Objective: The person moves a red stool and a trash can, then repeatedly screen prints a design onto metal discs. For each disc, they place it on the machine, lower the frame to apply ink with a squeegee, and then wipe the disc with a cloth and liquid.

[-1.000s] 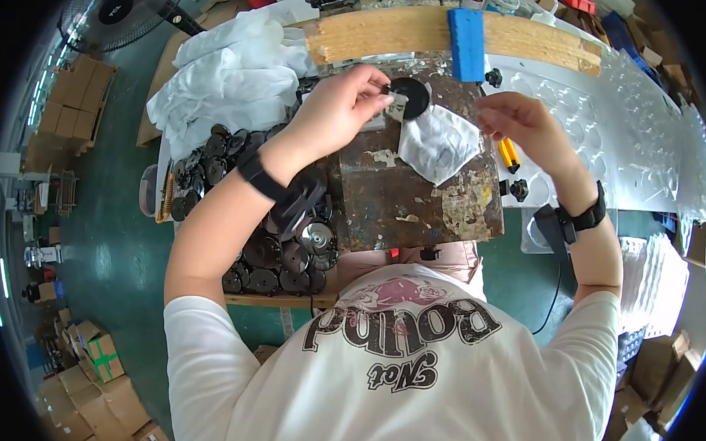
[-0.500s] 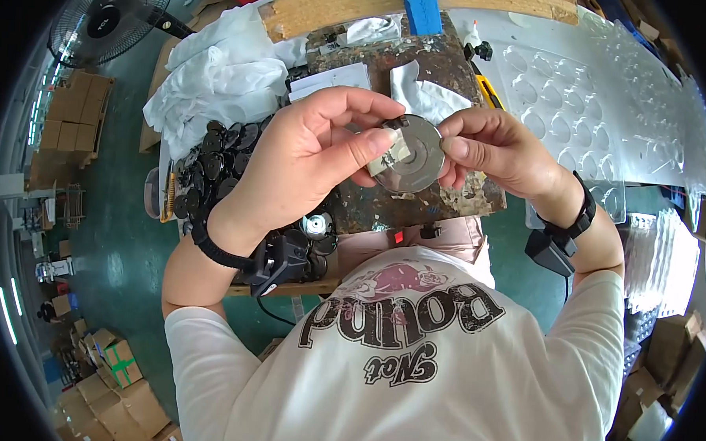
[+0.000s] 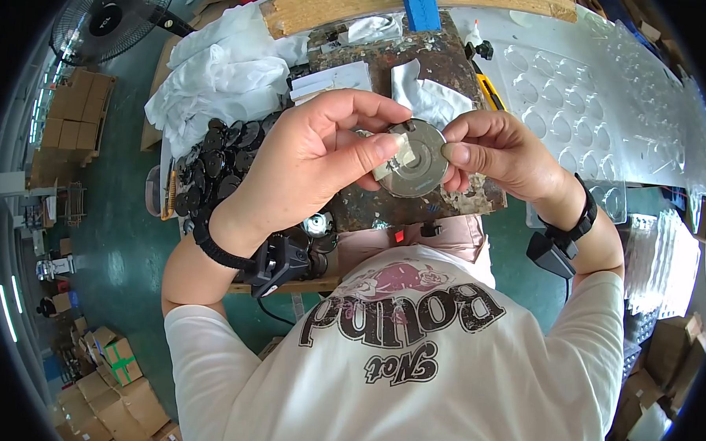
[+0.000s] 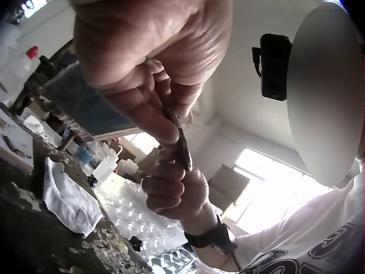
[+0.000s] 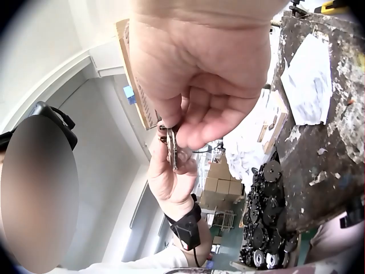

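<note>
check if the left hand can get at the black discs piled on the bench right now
Probably not yet: the left hand and right hand both pinch the metal disc. The path down to the black discs looks free, but it must let go first.

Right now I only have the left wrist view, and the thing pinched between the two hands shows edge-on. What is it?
Observer: The head view shows a round grey metal disc, flat face toward the camera.
Operator: Anything on that face?
Observer: A small pale square piece, pressed under the thumb of the left hand.
Operator: What lies below, off to the left?
Observer: A heap of black discs, left of the stained board.
</note>
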